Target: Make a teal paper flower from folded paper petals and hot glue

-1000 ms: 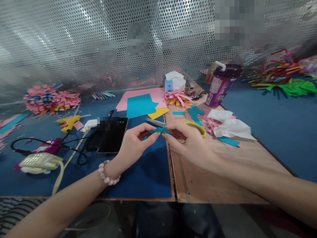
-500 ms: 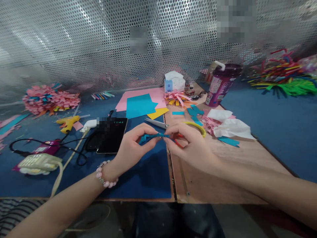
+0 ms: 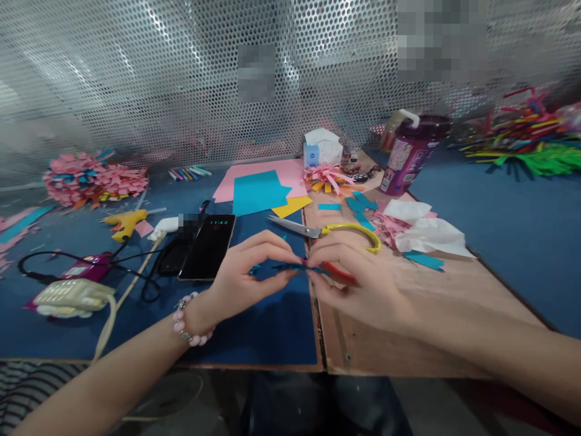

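Fingertips of my left hand (image 3: 249,266) pinch a small dark blue paper piece (image 3: 290,266) above the seam between the blue and wooden table tops. From the other side, my right hand (image 3: 358,278) grips the same piece between thumb and forefinger. Both hands nearly touch at the fingertips. Behind them lie scissors (image 3: 348,228) with yellow and red handles, partly hidden by my right hand. A blue paper sheet (image 3: 258,192) rests on pink sheets (image 3: 222,185), beside a yellow one (image 3: 293,206).
A phone (image 3: 209,248), a yellow glue gun (image 3: 124,224) and a power strip (image 3: 75,298) with cables are at left. A purple cup (image 3: 411,157), crumpled tissue (image 3: 431,236) and blue scraps (image 3: 361,203) stand or lie at right.
Both hands have lowered slightly, and the blue piece between them has changed its angle, now showing as a thin dark strip. More of the scissors shows.
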Tool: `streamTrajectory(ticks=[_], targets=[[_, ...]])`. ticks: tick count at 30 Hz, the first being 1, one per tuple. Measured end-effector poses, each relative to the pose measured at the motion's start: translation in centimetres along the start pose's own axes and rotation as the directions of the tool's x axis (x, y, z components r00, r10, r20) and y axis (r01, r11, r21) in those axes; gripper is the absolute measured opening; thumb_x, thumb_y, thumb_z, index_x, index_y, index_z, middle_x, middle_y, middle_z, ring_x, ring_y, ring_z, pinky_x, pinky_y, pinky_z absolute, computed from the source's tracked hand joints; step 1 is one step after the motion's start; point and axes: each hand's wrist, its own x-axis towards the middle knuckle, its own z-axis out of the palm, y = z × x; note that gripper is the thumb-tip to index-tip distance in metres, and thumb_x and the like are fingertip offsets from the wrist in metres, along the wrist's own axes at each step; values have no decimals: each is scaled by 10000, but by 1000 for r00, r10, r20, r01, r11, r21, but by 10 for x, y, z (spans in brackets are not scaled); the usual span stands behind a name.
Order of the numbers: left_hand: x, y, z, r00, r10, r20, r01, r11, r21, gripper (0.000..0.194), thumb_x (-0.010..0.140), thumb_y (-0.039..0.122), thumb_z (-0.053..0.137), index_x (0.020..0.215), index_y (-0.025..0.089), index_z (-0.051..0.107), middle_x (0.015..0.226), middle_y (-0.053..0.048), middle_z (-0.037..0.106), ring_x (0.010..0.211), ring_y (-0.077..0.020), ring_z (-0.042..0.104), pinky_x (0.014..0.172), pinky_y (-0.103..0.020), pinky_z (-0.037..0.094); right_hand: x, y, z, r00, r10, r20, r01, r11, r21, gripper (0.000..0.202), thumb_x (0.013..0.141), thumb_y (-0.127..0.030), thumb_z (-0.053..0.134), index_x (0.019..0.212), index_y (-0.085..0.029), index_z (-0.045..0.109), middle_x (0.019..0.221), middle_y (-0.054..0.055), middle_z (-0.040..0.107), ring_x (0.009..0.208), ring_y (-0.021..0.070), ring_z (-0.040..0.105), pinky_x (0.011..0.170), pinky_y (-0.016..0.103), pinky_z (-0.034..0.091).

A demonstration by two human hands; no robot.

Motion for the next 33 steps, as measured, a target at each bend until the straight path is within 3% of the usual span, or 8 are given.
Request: streamTrajectory(ticks=[5, 10, 24, 33], targets=[[-1, -1, -2, 1000, 14, 22, -14, 1000, 6, 203, 775, 140, 702, 969, 180, 662, 924, -73, 668, 895, -169, 633, 797, -298, 553, -2, 0, -3, 993, -115, -5, 115, 992, -47, 196, 783, -36, 587, 921, -173, 563, 828, 47, 641, 783, 140, 618, 704, 279, 540], [0, 1, -3, 991, 117, 68, -121, 991, 53, 193, 801, 103, 655, 972, 193, 660, 920, -57, 655, 878, -150, 639, 861, -319, 544, -7, 4, -2, 981, -196, 2, 195, 976, -99, 225, 776, -39, 615, 946, -173, 554, 833, 51, 636, 762, 143, 617, 681, 291, 543], [-3, -1, -3, 962, 235, 137, -252, 960, 120, 200, 799, 110, 657, 970, 213, 672, 917, -58, 652, 867, -160, 639, 881, -350, 537, -14, 9, -1, 966, -256, 38, 258, 963, -83, 209, 802, -85, 593, 990, -166, 549, 830, 71, 645, 803, 182, 618, 681, 336, 560], [-1, 2, -1, 962, 241, 127, -258, 956, 142, 155, 809, 125, 649, 936, 213, 665, 872, -43, 660, 822, -149, 636, 859, -344, 542, -15, 7, 1, 972, -233, 31, 234, 971, -38, 212, 810, -95, 575, 1004, -175, 543, 820, 60, 624, 782, 176, 612, 652, 326, 547]])
